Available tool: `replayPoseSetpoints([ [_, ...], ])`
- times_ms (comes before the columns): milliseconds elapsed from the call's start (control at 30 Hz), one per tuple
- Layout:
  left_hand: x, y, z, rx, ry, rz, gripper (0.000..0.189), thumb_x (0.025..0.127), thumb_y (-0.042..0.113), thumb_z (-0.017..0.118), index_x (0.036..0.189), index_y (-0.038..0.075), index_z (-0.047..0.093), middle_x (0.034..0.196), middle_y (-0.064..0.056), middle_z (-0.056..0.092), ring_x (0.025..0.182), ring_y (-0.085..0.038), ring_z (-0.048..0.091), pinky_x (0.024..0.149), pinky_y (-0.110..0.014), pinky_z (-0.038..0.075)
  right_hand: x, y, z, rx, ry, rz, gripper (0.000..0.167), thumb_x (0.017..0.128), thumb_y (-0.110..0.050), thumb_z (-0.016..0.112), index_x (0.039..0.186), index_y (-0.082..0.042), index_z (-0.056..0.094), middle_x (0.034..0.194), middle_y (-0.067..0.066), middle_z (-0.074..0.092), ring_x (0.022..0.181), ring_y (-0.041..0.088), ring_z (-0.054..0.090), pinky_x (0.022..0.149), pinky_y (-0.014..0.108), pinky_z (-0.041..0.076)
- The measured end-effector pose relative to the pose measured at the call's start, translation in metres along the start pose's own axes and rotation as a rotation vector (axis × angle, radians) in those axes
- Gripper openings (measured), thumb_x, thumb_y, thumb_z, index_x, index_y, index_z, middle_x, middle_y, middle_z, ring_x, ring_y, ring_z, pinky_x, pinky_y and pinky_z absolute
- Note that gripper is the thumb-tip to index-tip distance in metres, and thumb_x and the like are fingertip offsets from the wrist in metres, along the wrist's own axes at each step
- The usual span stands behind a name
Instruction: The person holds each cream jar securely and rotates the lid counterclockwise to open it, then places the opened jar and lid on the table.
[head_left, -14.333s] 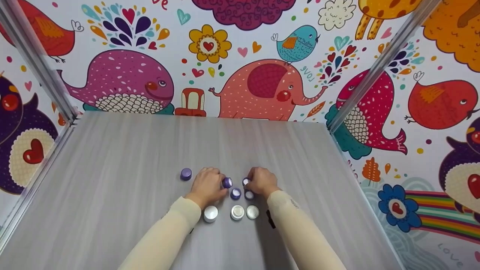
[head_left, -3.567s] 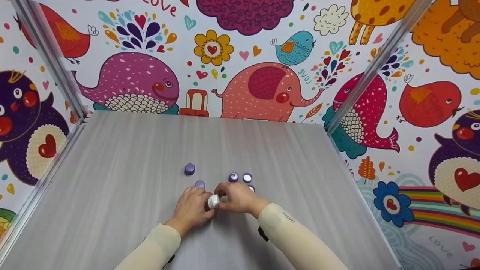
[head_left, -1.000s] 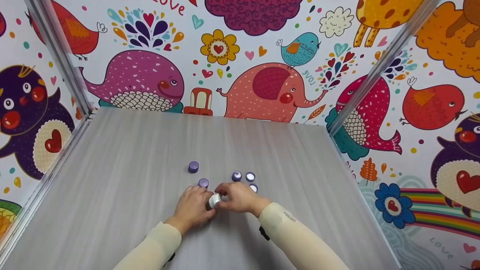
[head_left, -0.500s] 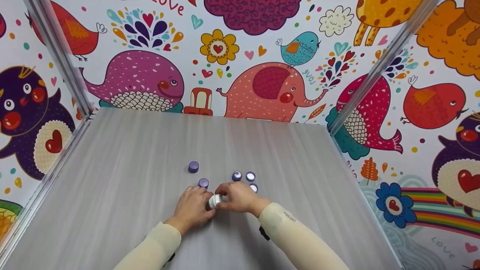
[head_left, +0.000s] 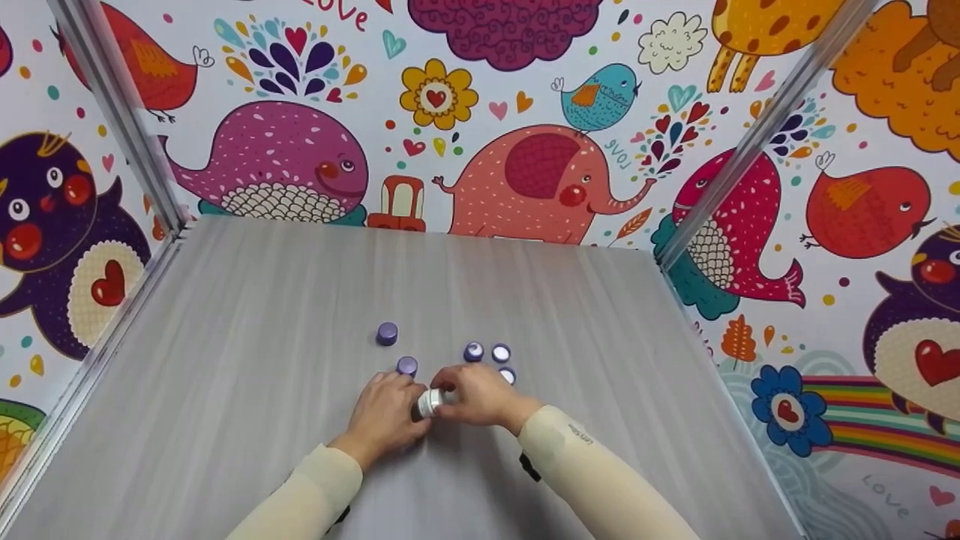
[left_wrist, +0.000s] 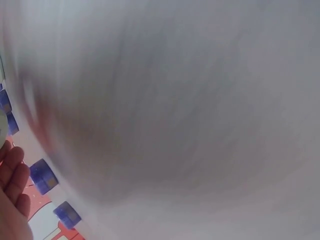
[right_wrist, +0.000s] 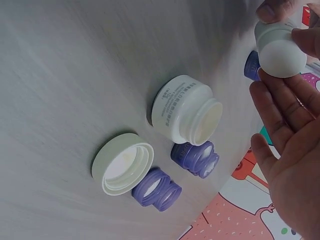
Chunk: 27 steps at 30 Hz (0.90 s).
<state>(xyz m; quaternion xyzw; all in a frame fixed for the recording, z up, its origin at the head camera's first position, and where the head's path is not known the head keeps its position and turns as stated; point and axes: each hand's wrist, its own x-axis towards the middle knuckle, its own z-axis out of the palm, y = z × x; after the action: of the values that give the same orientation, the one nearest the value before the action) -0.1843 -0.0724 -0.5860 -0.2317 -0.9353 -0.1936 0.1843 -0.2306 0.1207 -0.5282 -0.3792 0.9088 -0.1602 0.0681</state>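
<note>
In the head view my left hand (head_left: 384, 414) and right hand (head_left: 484, 394) meet around a small white jar (head_left: 430, 403) on its side. The right wrist view shows that jar's smooth rounded white end (right_wrist: 282, 59); a left thumb (right_wrist: 272, 11) rests on its other end and my right fingers (right_wrist: 285, 95) support it from beneath. Below it stand an uncapped white jar (right_wrist: 185, 110) and a white lid (right_wrist: 122, 165), inside up; my right hand hides both in the head view. Left fingers (left_wrist: 15, 172) show at the left wrist view's edge.
Two capped purple jars (head_left: 387, 334) (head_left: 406, 366) stand beyond my left hand. Several small purple pieces (head_left: 501, 352) with white insides lie beyond my right hand. The grey tabletop (head_left: 300, 300) ends at patterned walls (head_left: 517, 97) with metal posts.
About fourteen seconds ago my hands were on purple pieces; a second purple jar now stands capped at left. Over the last few seconds both hands have kept hold of the white jar, almost still.
</note>
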Motion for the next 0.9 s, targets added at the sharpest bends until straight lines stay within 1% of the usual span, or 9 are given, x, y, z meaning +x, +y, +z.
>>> replayPoseSetpoints([
  [200, -0.0004, 0.0001, 0.0001, 0.001, 0.005, -0.003, 0.034, 0.071, 0.04, 0.08, 0.09, 0.012, 0.073, 0.081, 0.001, 0.062, 0.078, -0.021, 0.056, 0.075, -0.039, 0.042, 0.0001, -0.0002, -0.0008, 0.0, 0.011, -0.007, 0.031, 0.081, -0.03, 0.077, 0.108, -0.015, 0.072, 0.097, -0.007, 0.07, 0.086, 0.012, 0.066, 0.077, 0.023, 0.049],
  [367, -0.0007, 0.0004, 0.0003, -0.004, -0.003, -0.004, 0.035, 0.071, 0.04, 0.08, 0.09, 0.012, 0.073, 0.082, 0.001, 0.062, 0.079, -0.021, 0.056, 0.075, -0.039, 0.042, -0.0003, -0.0011, -0.0005, -0.005, 0.007, -0.009, 0.032, 0.081, -0.029, 0.078, 0.109, -0.015, 0.072, 0.097, -0.006, 0.07, 0.088, 0.014, 0.067, 0.077, 0.024, 0.05],
  [467, -0.0008, 0.0, 0.0008, -0.002, -0.011, -0.006, 0.035, 0.072, 0.04, 0.08, 0.09, 0.011, 0.073, 0.082, 0.002, 0.062, 0.079, -0.02, 0.056, 0.076, -0.039, 0.042, 0.0003, -0.0013, -0.0001, -0.012, 0.003, -0.004, 0.034, 0.08, -0.029, 0.078, 0.11, -0.015, 0.071, 0.099, -0.007, 0.07, 0.089, 0.012, 0.066, 0.079, 0.024, 0.05],
  [667, -0.0007, -0.0011, 0.0017, 0.014, -0.004, 0.001, 0.035, 0.072, 0.041, 0.081, 0.088, 0.011, 0.072, 0.081, 0.001, 0.062, 0.079, -0.021, 0.057, 0.077, -0.039, 0.043, 0.001, -0.0018, -0.0003, -0.004, -0.004, 0.009, 0.035, 0.078, -0.027, 0.081, 0.109, -0.016, 0.071, 0.099, -0.008, 0.069, 0.09, 0.007, 0.064, 0.08, 0.023, 0.05],
  [900, -0.0005, 0.0005, 0.0012, 0.012, -0.016, -0.007, 0.037, 0.074, 0.044, 0.079, 0.089, 0.011, 0.072, 0.081, 0.001, 0.061, 0.078, -0.022, 0.056, 0.077, -0.04, 0.043, 0.0009, -0.0006, 0.0006, 0.004, 0.013, -0.02, 0.034, 0.076, -0.025, 0.082, 0.107, -0.016, 0.07, 0.097, -0.008, 0.068, 0.088, 0.009, 0.064, 0.079, 0.023, 0.049],
])
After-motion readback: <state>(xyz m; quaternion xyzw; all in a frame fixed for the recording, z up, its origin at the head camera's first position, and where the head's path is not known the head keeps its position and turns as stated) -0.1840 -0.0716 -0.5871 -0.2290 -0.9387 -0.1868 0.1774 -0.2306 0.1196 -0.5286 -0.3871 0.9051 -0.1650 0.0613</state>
